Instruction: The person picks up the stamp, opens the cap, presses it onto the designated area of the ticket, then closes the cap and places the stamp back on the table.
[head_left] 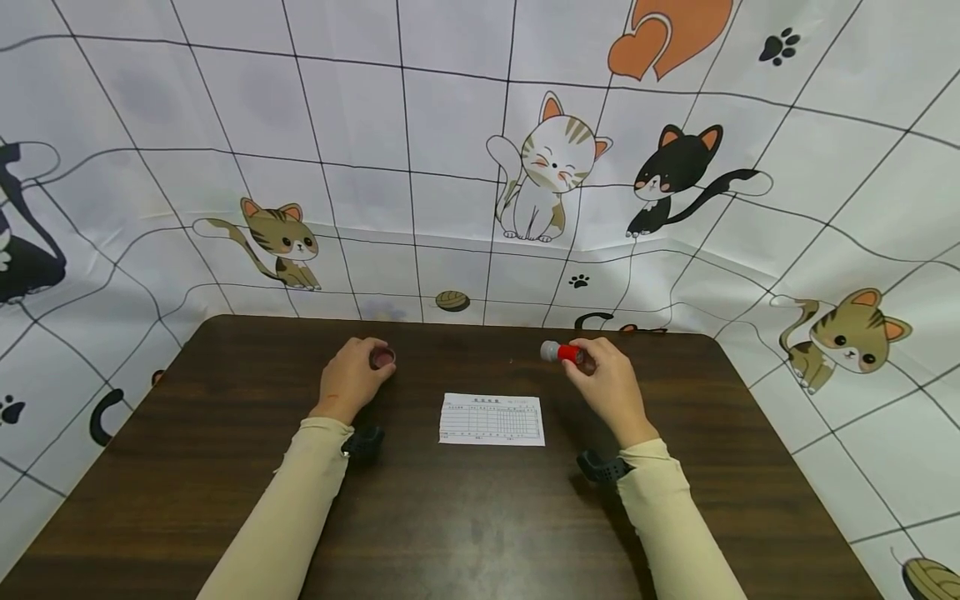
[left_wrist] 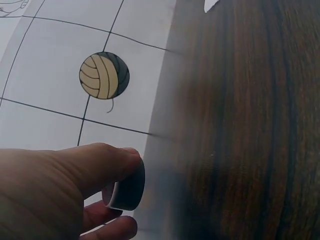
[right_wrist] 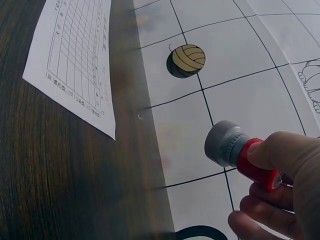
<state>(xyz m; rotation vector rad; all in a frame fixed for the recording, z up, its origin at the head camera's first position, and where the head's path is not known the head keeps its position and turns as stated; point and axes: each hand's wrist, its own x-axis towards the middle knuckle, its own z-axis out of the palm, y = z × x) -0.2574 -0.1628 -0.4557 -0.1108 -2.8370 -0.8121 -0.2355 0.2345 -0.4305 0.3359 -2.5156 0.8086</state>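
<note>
My right hand (head_left: 611,387) grips a small round stamp (right_wrist: 256,162) by its red body, thumb on one side and fingers on the other. Its wider grey end points left, toward the middle of the table, and is held above the tabletop. Between thumb and fingers of my left hand (head_left: 347,382) is a short, dark round cap (left_wrist: 130,189) with a pale rim, tipped on its side; in the head view its hollow looks reddish. A printed form (head_left: 491,419) with a ruled grid lies flat on the table, between the hands and nearer to me.
The dark brown wooden table (head_left: 442,517) has rounded far corners. Beyond its far edge hangs a white sheet (head_left: 360,200) with a black grid and printed cats, which also runs down both sides. Each wrist wears a dark strap.
</note>
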